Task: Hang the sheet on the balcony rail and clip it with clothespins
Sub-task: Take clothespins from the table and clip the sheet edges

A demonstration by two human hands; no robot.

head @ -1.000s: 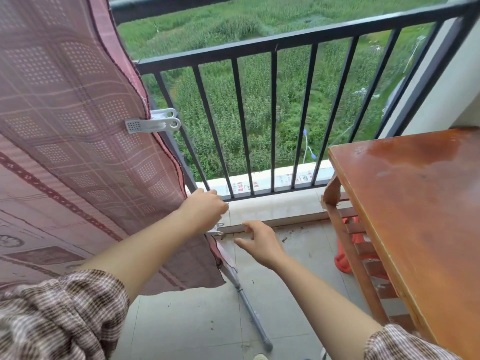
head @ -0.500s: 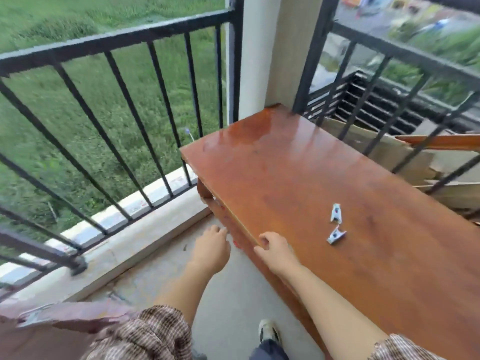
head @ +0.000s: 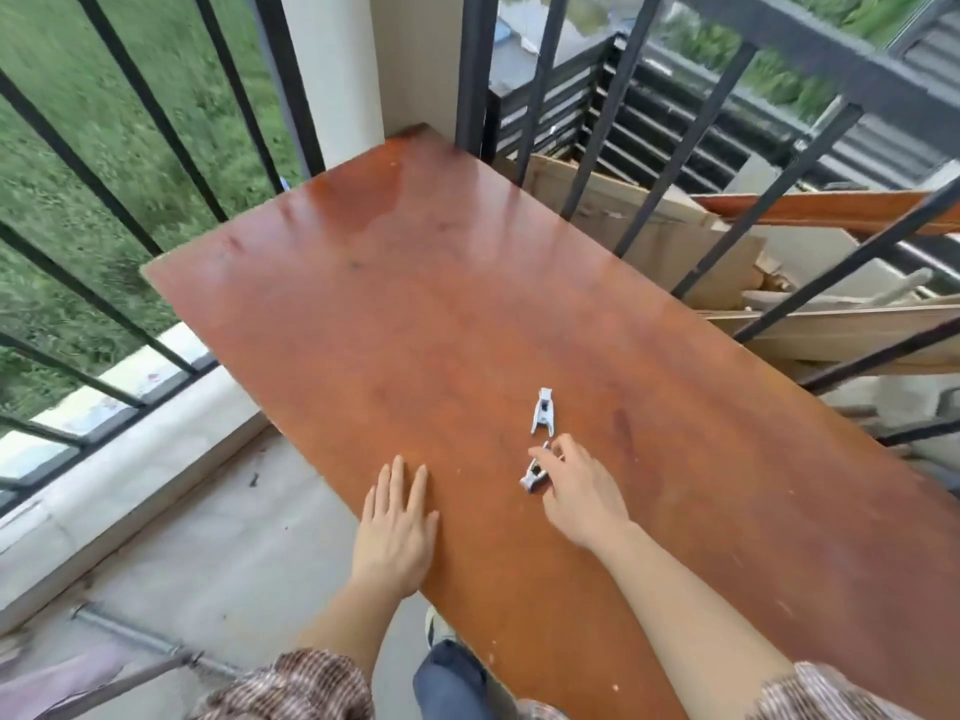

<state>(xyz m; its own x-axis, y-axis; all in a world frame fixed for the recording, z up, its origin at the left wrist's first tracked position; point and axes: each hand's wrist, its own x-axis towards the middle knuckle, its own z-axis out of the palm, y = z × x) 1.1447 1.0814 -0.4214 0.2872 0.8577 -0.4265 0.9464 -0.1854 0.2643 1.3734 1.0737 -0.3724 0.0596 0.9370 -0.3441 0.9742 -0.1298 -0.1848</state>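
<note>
Entry, from my remote station: view has swung off the hung sheet and onto the red-brown table (head: 415,314), so I read the clipping of the lower hem as finished and this as a fetch for more pegs. Right hand (head: 582,493): a second ago empty near the rail, now over the tabletop, thumb and forefinger closing around the nearer clothespin (head: 534,475); the fingers touch it, but I cannot tell whether they are clamped yet or whether it has left the wood. Farther clothespin (head: 542,418): lies flat just beyond those fingertips, untouched, legs splayed toward them. Left hand (head: 397,532): flat on the table's near edge, fingers together and extended, holding nothing, to the left of the right hand's fingers. Sheet (head: 57,683): only a pinkish corner shows, low and far left of both hands, beside a grey metal pole (head: 130,636) on the floor. Balcony rail (head: 171,163): well beyond the fingertips, left and ahead. Writing, brands, labels: none legible on pegs or table; marks on the ledge are too blurred.
</note>
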